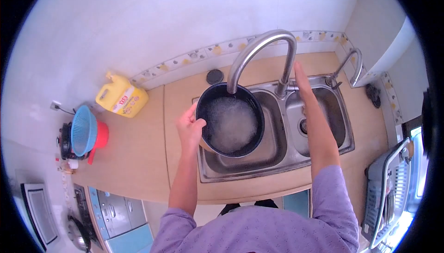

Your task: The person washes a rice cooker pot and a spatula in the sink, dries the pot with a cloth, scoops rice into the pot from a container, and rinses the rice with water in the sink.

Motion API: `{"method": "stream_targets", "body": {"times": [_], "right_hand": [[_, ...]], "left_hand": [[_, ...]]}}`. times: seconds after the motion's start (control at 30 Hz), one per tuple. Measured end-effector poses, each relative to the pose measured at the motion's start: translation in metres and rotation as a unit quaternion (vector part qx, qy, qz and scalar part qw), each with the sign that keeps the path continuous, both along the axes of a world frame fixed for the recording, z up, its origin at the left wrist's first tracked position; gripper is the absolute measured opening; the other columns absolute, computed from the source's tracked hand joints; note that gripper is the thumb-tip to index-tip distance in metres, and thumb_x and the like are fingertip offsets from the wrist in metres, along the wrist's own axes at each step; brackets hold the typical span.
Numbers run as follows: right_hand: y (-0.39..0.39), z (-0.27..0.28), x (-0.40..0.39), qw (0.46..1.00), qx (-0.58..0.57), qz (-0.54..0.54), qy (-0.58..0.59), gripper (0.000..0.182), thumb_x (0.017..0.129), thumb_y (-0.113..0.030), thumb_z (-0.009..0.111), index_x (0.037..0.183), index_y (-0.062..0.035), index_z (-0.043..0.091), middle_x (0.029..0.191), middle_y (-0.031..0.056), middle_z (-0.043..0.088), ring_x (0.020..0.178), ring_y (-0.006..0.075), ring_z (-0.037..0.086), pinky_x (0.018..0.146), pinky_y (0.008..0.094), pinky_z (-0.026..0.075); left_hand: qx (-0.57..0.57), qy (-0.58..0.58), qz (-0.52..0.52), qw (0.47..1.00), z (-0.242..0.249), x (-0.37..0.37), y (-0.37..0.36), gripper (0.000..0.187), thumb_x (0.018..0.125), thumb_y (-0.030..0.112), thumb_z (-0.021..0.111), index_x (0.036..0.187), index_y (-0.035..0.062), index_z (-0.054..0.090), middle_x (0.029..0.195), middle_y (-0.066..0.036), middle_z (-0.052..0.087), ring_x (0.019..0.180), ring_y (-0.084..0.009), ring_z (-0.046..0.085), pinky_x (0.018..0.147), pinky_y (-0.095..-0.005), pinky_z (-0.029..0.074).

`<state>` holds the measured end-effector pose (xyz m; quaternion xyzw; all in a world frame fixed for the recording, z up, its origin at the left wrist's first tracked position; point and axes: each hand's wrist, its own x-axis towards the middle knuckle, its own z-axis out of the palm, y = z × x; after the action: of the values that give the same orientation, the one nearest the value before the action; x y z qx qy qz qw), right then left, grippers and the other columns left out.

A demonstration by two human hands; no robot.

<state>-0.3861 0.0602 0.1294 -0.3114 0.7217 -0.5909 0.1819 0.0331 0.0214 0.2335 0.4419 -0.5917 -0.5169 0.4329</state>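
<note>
My left hand (190, 125) grips the left rim of a dark round pot (214, 137), its thumb over the edge. The pot is over the left basin of the steel sink (273, 153), under the spout of the large curved faucet (263, 44). Cloudy, bubbly water lies in the pot. My right hand (301, 78) reaches to the faucet's base, beside its right side. Its fingers look stretched out, partly seen edge-on, and nothing shows in them.
A yellow jug (124, 98) stands at the left back, with a blue colander (83, 131) and red container (101, 134) farther left. A black disc (214, 76) lies behind the pot. To the right are a small faucet (358, 65) and dish rack (388, 193).
</note>
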Motion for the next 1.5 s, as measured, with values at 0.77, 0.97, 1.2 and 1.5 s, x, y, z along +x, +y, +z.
{"method": "stream_targets", "body": {"times": [0.77,0.97,1.2,1.5], "right_hand": [[-0.185,-0.049,0.216,0.897,0.112,0.05,0.425,0.064,0.078,-0.04,0.062,0.125,-0.0008,0.042,0.113,0.0213,0.056,0.116,0.0393,0.043,0.101,0.0513,0.025],[-0.14,-0.017,0.222,0.935,0.152,0.296,0.127,0.056,0.064,-0.02,0.071,0.115,-0.0039,0.054,0.101,0.0147,0.061,0.095,0.0315,0.058,0.083,0.0407,0.045],[-0.013,-0.055,0.234,0.774,0.266,0.503,0.278,0.034,0.059,-0.011,0.067,0.091,-0.0042,0.062,0.089,0.0148,0.061,0.085,0.0289,0.06,0.075,0.0389,0.049],[0.068,-0.161,0.24,0.752,0.239,0.447,0.421,0.022,0.069,-0.011,0.062,0.09,-0.0047,0.057,0.099,0.0134,0.055,0.095,0.0311,0.056,0.074,0.0407,0.05]], "left_hand": [[0.03,-0.025,0.076,0.996,0.111,0.148,0.026,0.064,0.058,-0.014,0.048,0.122,-0.0075,0.049,0.093,-0.009,0.065,0.072,-0.0089,0.061,0.069,-0.0188,0.047],[0.046,-0.035,0.096,0.994,0.117,0.173,0.03,0.063,0.059,-0.014,0.047,0.122,-0.0108,0.048,0.101,-0.014,0.064,0.086,-0.0172,0.064,0.08,-0.0251,0.049],[0.034,-0.003,0.072,0.997,0.113,0.173,0.036,0.061,0.06,-0.01,0.049,0.121,-0.0102,0.048,0.1,-0.014,0.065,0.083,-0.0162,0.064,0.079,-0.0242,0.05],[0.036,0.008,0.076,0.996,0.106,0.167,0.044,0.06,0.06,-0.01,0.049,0.12,-0.01,0.05,0.098,-0.015,0.065,0.082,-0.0161,0.065,0.077,-0.0242,0.051]]}}
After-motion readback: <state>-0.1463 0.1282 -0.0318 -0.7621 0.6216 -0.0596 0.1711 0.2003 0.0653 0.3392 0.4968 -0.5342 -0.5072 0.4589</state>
